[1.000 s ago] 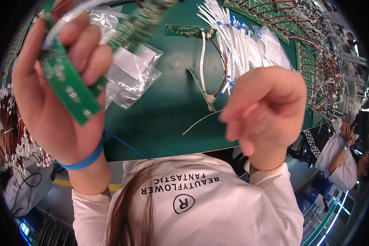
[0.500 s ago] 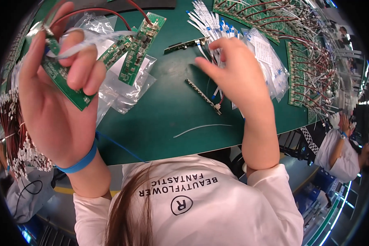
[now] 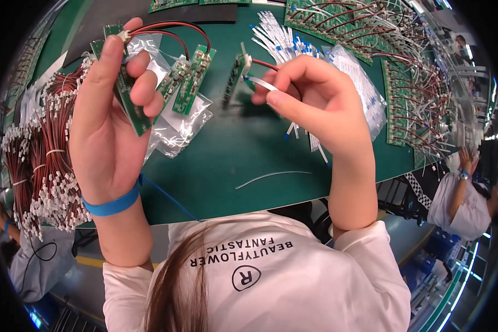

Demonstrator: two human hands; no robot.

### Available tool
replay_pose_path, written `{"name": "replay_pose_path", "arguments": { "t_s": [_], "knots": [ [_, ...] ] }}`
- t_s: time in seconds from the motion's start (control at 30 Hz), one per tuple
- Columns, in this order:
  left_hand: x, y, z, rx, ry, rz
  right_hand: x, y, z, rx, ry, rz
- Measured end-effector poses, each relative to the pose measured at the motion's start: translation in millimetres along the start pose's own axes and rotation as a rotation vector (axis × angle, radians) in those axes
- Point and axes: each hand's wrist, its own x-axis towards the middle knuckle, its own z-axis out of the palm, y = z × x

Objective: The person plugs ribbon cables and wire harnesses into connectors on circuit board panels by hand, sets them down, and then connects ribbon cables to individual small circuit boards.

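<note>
My left hand (image 3: 108, 133) is closed around green circuit boards (image 3: 130, 105). From a white connector at their top, red-and-black wires (image 3: 171, 25) arch over to two narrow boards (image 3: 192, 80) hanging to the right. My right hand (image 3: 329, 102) pinches a short white ribbon cable (image 3: 263, 84) between thumb and fingers. At the cable's blue end hangs another narrow board (image 3: 235, 77), tilted nearly upright and blurred, with a red-and-black wire running back behind my fingers. How many boards my left palm holds is partly hidden.
A bundle of red-and-black wires with white plugs (image 3: 52, 166) lies at the left. Beyond the right hand are loose white ribbon cables (image 3: 274, 33), a clear bag (image 3: 371, 110) and rows of wired boards (image 3: 404, 105). Another clear bag (image 3: 177, 135) and one thin white strip (image 3: 271, 176) lie nearer.
My right hand has closed on the ribbon cable and lifted its board off the table. My left hand has moved right and slightly down with its boards.
</note>
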Motion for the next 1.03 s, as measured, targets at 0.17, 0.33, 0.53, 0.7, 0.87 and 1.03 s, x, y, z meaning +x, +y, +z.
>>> {"name": "replay_pose_path", "arguments": {
  "t_s": [0.17, 0.33, 0.53, 0.7, 0.87, 1.03],
  "knots": [
    [0, -7, 1, 0.242, -0.018, 0.012, -9, -19, -3, 0.124, -0.043, 0.011],
    [-8, -16, 12, 0.359, -0.129, -0.097, -19, -26, 2, 0.299, -0.152, 0.017],
    [-17, -30, 22, 0.199, -0.181, -0.205, -22, -30, 9, 0.384, -0.127, 0.11],
    [-16, -27, 18, 0.271, -0.171, -0.301, -23, -26, 12, 0.391, -0.122, 0.026],
    [-16, -30, 17, 0.15, -0.177, -0.349, -23, -30, 14, 0.316, -0.067, -0.06],
    [-14, -29, 13, 0.093, -0.215, -0.395, -22, -26, 15, 0.229, -0.041, -0.157]
  ]
}}
